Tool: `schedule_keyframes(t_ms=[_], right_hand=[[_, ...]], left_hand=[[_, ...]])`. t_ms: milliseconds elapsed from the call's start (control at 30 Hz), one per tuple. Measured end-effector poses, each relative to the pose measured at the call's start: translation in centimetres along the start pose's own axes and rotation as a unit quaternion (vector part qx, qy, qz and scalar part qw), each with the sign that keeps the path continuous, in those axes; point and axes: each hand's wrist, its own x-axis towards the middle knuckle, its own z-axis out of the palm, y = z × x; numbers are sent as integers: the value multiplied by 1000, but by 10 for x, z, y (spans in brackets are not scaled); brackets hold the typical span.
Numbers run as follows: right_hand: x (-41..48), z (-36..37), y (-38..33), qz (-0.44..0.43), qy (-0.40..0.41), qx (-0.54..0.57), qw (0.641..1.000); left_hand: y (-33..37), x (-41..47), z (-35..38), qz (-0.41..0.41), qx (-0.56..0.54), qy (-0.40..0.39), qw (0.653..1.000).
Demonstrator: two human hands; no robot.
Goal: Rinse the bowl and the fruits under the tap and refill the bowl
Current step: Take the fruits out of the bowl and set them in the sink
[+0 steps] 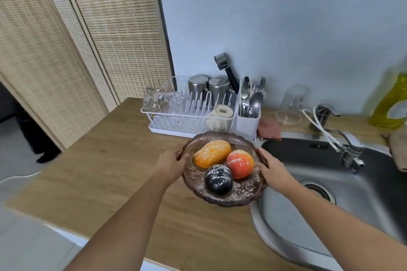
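A brown-tinted glass bowl [246, 198] with a scalloped rim is over the wooden counter, just left of the sink. Three fruits lie in it, all dusted with white specks: a long orange one [211, 153] at the back, a round red-orange one [240, 163] on the right, and a dark plum-like one [218, 179] in front. My left hand [170, 164] grips the bowl's left rim. On the opposite rim sits my right hand [273, 169]. The tap [343, 147] stands at the sink's far edge with its spout over the basin; no water runs.
A steel sink [308, 222] with a drain fills the right side. Behind the bowl stands a white dish rack [198, 114] with cups and cutlery. A pink cloth [269, 129], an upturned glass [290, 105] and a yellow soap bottle [389, 105] line the wall. A rattan screen stands left.
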Motion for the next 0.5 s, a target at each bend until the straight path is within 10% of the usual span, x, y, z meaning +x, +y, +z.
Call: schedule_keyframes(t_ms=[500], right_hand=[[-84,-146,132,127,59,-20,990]], left_hand=[[140,-32,161,108,61,-145,982]])
